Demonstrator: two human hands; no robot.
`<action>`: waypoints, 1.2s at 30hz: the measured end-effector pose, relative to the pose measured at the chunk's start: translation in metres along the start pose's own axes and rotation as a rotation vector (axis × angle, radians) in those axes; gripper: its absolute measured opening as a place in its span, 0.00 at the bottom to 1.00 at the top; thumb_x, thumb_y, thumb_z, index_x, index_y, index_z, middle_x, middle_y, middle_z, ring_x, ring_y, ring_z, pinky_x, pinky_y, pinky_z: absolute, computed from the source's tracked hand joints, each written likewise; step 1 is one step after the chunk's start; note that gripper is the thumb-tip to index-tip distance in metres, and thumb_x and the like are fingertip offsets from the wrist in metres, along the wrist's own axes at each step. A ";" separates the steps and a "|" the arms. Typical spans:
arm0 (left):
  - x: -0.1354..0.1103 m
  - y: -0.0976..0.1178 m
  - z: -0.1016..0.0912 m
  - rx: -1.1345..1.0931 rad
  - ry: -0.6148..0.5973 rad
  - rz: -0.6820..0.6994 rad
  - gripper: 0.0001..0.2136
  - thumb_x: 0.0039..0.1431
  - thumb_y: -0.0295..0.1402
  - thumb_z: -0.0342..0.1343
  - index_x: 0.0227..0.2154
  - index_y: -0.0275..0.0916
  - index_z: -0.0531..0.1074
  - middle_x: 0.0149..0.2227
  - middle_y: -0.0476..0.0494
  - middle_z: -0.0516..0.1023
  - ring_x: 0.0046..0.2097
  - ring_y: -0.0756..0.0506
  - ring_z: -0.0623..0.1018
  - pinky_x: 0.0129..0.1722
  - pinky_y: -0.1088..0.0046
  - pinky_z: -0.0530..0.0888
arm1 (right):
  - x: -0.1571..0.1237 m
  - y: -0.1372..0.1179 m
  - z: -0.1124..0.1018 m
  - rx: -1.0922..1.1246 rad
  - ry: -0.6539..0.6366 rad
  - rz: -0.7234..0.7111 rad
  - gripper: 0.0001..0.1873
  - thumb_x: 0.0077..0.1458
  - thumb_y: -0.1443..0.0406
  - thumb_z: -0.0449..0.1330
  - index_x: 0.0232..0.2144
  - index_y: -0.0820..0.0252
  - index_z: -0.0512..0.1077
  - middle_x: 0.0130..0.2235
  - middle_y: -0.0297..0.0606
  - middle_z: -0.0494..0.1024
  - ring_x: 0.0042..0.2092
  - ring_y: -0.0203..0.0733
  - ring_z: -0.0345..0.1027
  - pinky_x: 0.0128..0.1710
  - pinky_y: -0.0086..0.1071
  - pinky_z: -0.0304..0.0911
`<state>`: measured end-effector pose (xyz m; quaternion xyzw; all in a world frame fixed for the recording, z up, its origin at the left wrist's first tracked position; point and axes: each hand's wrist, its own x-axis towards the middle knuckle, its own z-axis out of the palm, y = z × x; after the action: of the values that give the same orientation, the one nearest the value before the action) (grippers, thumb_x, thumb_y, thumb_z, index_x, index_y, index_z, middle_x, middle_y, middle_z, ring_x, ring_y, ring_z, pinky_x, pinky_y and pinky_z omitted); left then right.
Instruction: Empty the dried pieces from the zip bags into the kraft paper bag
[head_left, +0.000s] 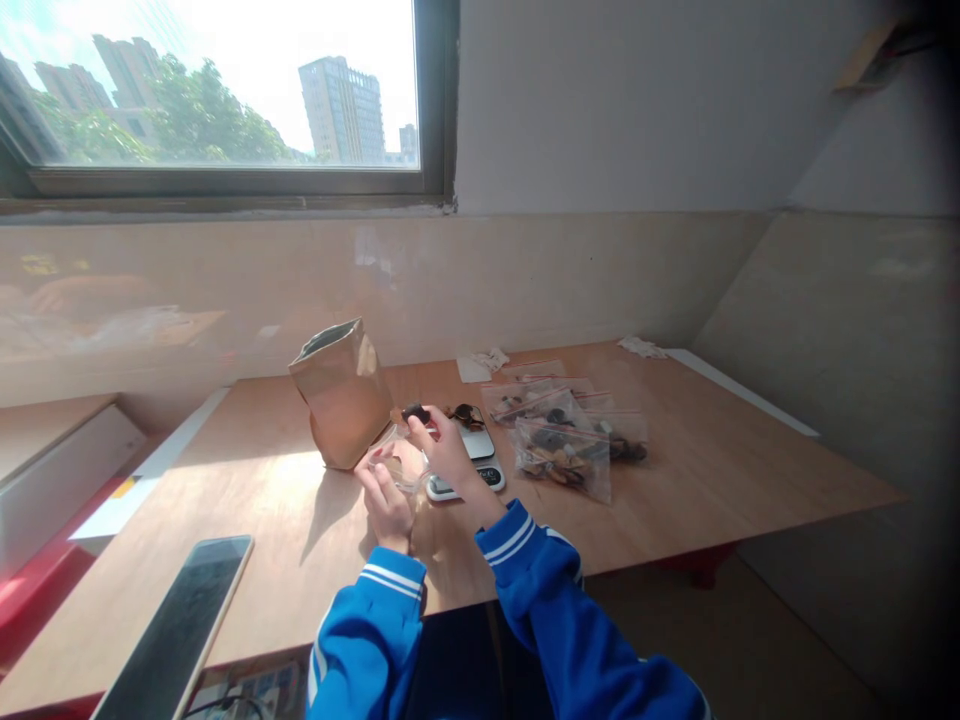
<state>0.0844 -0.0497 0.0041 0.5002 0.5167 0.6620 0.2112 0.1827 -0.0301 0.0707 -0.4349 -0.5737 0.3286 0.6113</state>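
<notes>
My left hand pinches a small clear plastic bag held just above the wooden table. My right hand is closed on a small dark round piece right over the bag's mouth. Behind my right hand lies a small kitchen scale with a few dark pieces on its platform. A brown paper bag stands open and upright just left of my hands.
Several filled zip bags lie right of the scale. A phone rests face up at the table's near left edge. Crumpled white paper and another scrap sit by the back wall. A window is above.
</notes>
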 end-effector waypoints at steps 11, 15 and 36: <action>-0.001 0.006 -0.001 -0.013 0.001 -0.005 0.14 0.65 0.40 0.37 0.45 0.38 0.61 0.46 0.33 0.74 0.49 0.41 0.75 0.50 0.60 0.70 | -0.007 -0.005 -0.011 0.003 -0.126 0.108 0.10 0.55 0.60 0.53 0.32 0.59 0.69 0.29 0.32 0.74 0.29 0.36 0.69 0.27 0.27 0.62; -0.001 0.004 -0.001 0.002 0.018 -0.030 0.15 0.65 0.42 0.37 0.45 0.38 0.61 0.46 0.33 0.74 0.49 0.41 0.75 0.50 0.60 0.69 | -0.008 -0.004 -0.016 -0.189 -0.110 0.104 0.09 0.54 0.62 0.52 0.27 0.59 0.68 0.27 0.31 0.72 0.28 0.35 0.64 0.26 0.27 0.59; 0.000 0.000 -0.001 -0.038 -0.003 -0.022 0.16 0.64 0.42 0.38 0.46 0.37 0.61 0.46 0.34 0.73 0.50 0.41 0.74 0.49 0.58 0.70 | -0.004 -0.008 0.000 -0.213 -0.116 0.001 0.14 0.62 0.57 0.48 0.37 0.59 0.69 0.39 0.40 0.75 0.42 0.40 0.69 0.43 0.33 0.63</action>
<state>0.0834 -0.0507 0.0041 0.4912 0.5095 0.6685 0.2286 0.1818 -0.0370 0.0758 -0.4781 -0.6395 0.2905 0.5273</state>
